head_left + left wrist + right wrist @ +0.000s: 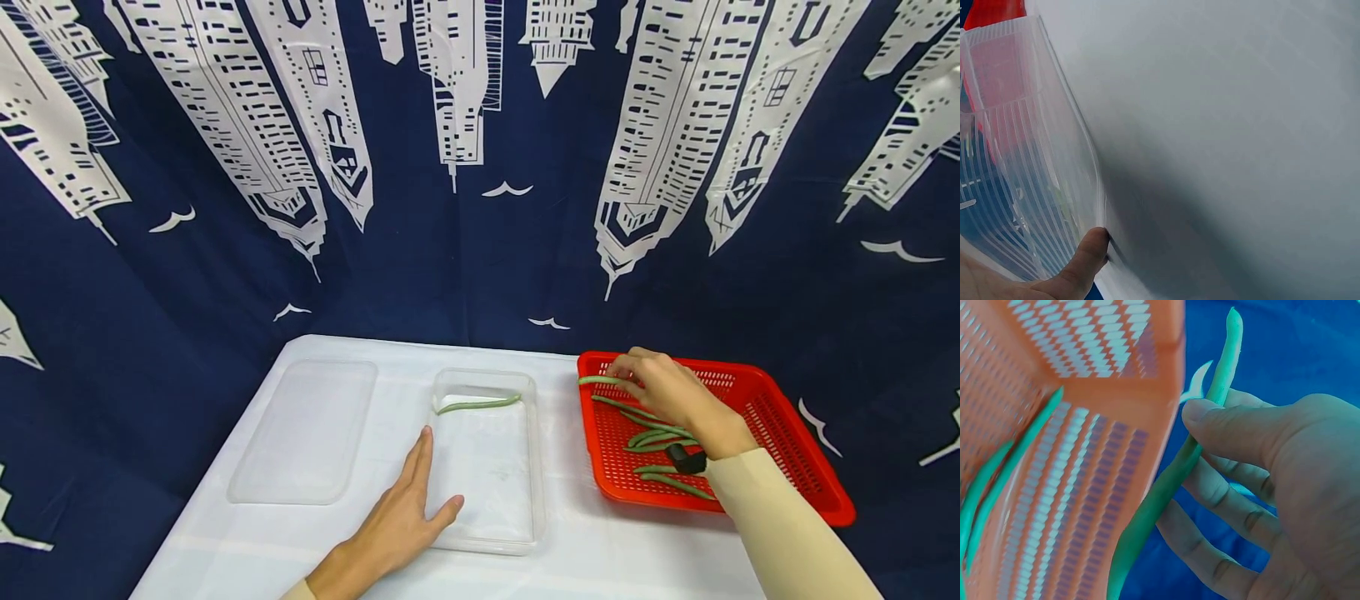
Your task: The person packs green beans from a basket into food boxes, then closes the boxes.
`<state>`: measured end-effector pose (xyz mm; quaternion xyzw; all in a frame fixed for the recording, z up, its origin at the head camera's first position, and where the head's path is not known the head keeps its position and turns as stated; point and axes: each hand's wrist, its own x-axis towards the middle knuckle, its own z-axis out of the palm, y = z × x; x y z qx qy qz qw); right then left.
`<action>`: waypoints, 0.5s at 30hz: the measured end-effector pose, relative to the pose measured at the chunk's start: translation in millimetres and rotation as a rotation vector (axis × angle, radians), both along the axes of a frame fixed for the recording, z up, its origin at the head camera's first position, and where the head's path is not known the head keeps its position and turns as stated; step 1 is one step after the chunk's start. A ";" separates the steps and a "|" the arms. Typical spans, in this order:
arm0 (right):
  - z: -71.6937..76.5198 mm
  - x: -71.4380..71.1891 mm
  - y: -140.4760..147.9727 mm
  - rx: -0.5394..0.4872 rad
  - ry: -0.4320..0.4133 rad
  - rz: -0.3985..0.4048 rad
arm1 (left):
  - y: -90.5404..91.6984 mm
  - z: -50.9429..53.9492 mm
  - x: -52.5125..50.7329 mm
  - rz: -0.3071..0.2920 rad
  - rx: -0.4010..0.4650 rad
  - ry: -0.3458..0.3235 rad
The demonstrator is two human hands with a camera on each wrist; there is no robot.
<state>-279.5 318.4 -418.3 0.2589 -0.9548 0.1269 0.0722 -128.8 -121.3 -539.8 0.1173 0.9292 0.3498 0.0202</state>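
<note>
"Extracting one bean (598, 380), apparently?"

"Yes. Right hand (663, 390) pinches it at the basket's (783, 446) far corner; left hand (397, 517), fingers extended, borders the box (487, 475)."

"Next?"

"Probably: clear rim, carry boxward."

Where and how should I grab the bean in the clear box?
Probably pinch the bean at its middle, coming down from above: it is slender and lies crosswise near the far end of the open box, its ends close to the box's sides.

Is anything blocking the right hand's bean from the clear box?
Nothing visible but edges: the red basket's left rim, which the held bean overlaps in the head view, then the clear box's right wall.
</note>
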 end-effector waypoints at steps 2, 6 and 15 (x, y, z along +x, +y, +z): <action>2.6 3.2 -8.7 0.000 0.006 0.003 | 0.8 -0.1 0.3 0.001 0.000 -0.001; 6.8 8.6 -26.7 -0.002 0.029 0.030 | 2.2 0.2 1.0 -0.001 -0.002 -0.006; 8.5 10.7 -71.3 -0.006 0.063 0.089 | 1.9 3.2 2.7 -0.006 -0.001 0.023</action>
